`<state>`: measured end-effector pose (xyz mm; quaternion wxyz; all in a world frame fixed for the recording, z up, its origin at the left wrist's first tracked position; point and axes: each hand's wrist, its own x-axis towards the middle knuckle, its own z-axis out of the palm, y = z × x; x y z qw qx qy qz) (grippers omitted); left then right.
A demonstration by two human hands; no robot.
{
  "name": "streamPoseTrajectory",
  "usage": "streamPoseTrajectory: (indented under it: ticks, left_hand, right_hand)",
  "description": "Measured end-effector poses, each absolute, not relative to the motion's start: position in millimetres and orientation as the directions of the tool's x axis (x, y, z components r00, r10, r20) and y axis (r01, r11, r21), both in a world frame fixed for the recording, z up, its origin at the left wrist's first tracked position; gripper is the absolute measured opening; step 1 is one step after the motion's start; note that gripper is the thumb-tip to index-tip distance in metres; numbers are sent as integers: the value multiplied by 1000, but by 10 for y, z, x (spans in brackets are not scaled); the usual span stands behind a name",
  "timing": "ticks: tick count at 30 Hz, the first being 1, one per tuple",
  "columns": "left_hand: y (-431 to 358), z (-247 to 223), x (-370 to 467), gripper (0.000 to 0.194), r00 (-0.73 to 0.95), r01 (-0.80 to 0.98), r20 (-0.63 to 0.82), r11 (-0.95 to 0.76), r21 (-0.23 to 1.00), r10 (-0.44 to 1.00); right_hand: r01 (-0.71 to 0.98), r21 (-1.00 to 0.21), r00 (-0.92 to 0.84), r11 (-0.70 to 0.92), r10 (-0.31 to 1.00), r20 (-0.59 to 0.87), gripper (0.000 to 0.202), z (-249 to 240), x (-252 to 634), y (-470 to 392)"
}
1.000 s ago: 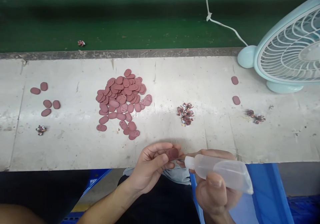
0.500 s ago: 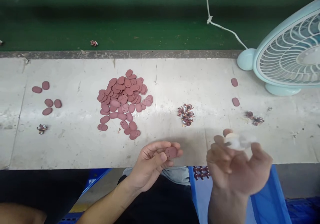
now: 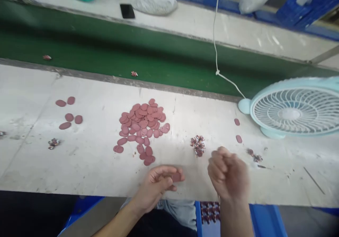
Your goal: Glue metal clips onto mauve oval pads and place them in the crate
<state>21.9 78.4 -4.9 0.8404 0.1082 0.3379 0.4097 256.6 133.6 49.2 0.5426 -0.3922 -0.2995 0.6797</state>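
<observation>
Between the thumb and fingers of my left hand (image 3: 159,184) is a reddish-brown oval piece (image 3: 176,177), held just above the table's front part. My right hand (image 3: 230,173) is raised to the right of it, fingers curled in and blurred; whatever it may hold cannot be made out. A large pile of similar oval pieces (image 3: 143,115) lies to the upper left of my hands. Between the pile and my right hand sits a small cluster of dark red and white bits (image 3: 198,146).
A pale blue fan (image 3: 290,113) stands at the right, its white cord (image 3: 215,49) running upward. Several loose ovals (image 3: 69,117) lie at the left. Below the table edge is a blue tray (image 3: 267,221) with dark red pieces. A black phone (image 3: 127,11) rests on the far shelf.
The view has tilted up, showing the far shelf. My right hand has curled its fingers, and the whitish blurred thing at its fingertips no longer shows. My left hand keeps the oval piece.
</observation>
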Motion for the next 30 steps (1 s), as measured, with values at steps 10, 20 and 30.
streamPoseTrajectory:
  ticks: [10, 20, 30]
  left_hand:
    - [784, -61, 192, 28, 460, -650, -393, 603, 462, 796]
    - [816, -69, 207, 31, 425, -672, -410, 585, 455, 807]
    - [893, 37, 80, 22, 383, -710, -496, 592, 383, 780]
  right_hand:
    - [507, -851, -206, 139, 978, 37, 21, 704, 645, 3856]
    - [574, -803, -144, 159, 985, 92, 27, 827, 367, 3992]
    - [196, -965, -154, -175, 966, -206, 24, 846, 1792, 1688]
